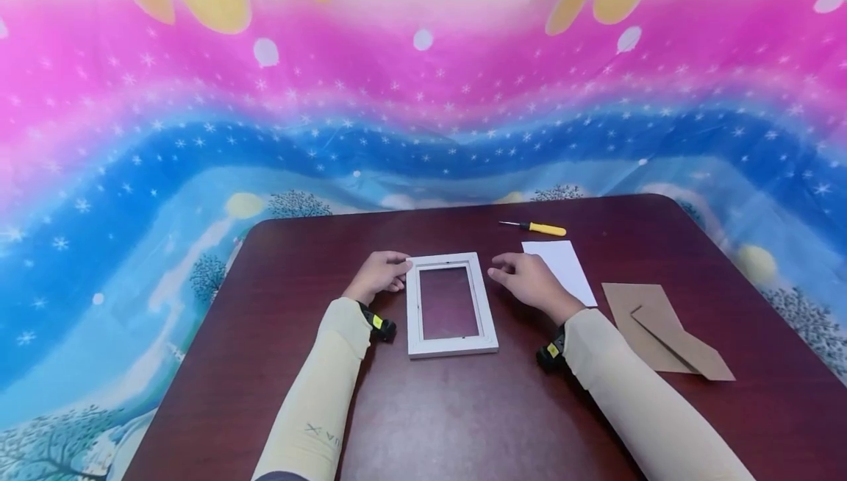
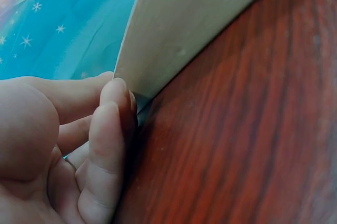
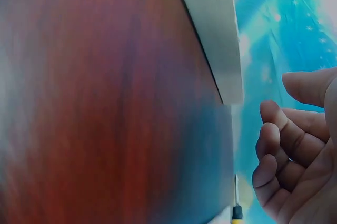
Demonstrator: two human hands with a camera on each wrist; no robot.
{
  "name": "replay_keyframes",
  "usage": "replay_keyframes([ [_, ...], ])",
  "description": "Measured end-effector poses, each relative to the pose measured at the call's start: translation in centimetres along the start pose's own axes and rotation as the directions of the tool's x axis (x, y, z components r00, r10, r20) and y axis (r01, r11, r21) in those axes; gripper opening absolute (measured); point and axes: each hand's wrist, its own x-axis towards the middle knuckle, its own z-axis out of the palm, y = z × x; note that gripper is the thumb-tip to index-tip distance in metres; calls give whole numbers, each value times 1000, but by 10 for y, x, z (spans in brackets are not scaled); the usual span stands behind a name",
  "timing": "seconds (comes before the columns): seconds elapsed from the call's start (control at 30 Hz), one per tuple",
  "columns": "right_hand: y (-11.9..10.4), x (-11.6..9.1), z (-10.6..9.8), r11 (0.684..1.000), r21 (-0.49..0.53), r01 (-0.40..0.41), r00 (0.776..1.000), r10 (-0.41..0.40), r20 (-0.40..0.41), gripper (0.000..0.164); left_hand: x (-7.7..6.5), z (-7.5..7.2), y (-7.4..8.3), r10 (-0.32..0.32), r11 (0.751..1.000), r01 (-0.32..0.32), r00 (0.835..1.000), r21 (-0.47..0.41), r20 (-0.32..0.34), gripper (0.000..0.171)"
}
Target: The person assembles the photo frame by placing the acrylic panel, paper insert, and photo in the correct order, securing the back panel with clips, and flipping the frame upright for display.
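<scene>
A white picture frame (image 1: 452, 346) lies on the dark red table, and the tabletop shows through its opening. My left hand (image 1: 381, 275) grips the frame's far left corner, thumb at the top edge and fingers against the side. In the left wrist view, the fingertips (image 2: 120, 86) meet the end of the frame's pale side wall (image 2: 179, 29). To the right of the frame, my right hand (image 1: 527, 282) hovers apart from it, fingers loosely curled and holding nothing. The right wrist view shows a gap between this hand (image 3: 300, 150) and the frame's side (image 3: 216, 40).
A white paper sheet (image 1: 562, 268) lies partly behind my right hand. Farther right is a brown backing board (image 1: 638, 297) with a folded stand leg (image 1: 704, 356) on it. A yellow-handled screwdriver (image 1: 545, 229) lies near the table's far edge. A patterned curtain (image 1: 423, 113) hangs behind.
</scene>
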Motion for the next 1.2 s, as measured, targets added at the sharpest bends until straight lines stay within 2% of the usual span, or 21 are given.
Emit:
replay_keyframes([
  [0.27, 14, 4, -23, 999, -32, -15, 1000, 15, -13, 42, -1, -1, -1, 2, 1000, -2, 1000, 5, -11, 35],
  [0.43, 29, 8, -35, 997, -30, -67, 998, 67, -1, 44, -1, 0, -1, 9, 1000, -9, 1000, 2, -4, 36],
  [0.8, 42, 12, -53, 988, -84, -126, 992, 126, -12, 45, -2, -1, -1, 21, 1000, -21, 1000, -1, -6, 33],
  [1.03, 54, 14, -62, 981, -81, -177, 984, 178, 3, 48, -3, -1, -2, 15, 1000, -15, 1000, -2, -6, 32],
  [1.2, 63, 16, -66, 979, -93, -183, 983, 183, -8, 48, -2, 0, -3, 9, 1000, -9, 1000, -14, -1, 32],
])
